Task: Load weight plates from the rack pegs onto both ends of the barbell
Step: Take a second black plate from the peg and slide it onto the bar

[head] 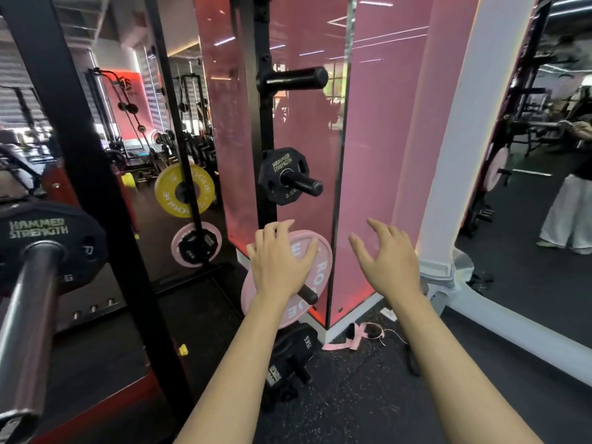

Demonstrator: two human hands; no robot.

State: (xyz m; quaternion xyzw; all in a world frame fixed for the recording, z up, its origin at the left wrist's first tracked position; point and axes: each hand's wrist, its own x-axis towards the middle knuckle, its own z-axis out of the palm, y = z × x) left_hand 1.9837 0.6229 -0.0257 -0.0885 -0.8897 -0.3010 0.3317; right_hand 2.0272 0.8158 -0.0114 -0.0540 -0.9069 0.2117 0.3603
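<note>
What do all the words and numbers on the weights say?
"HAMMER STRENGTH" and "2.5KG": small black plate on the middle peg.
"HAMMER STRENGTH": black plate on the barbell; its number is partly hidden.
"ROGUE": yellow plate.
"10KG": black plate on pink, blurry.
"RO...": pink plate, the rest hidden under the left hand.
"15KG": low black plate.

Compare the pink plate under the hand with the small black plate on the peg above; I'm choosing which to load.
The pink plate is round and larger; the black plate is many-sided and smaller. The left hand rests on the pink plate; the black plate is untouched. Both hang on pegs of the same black upright.
</note>
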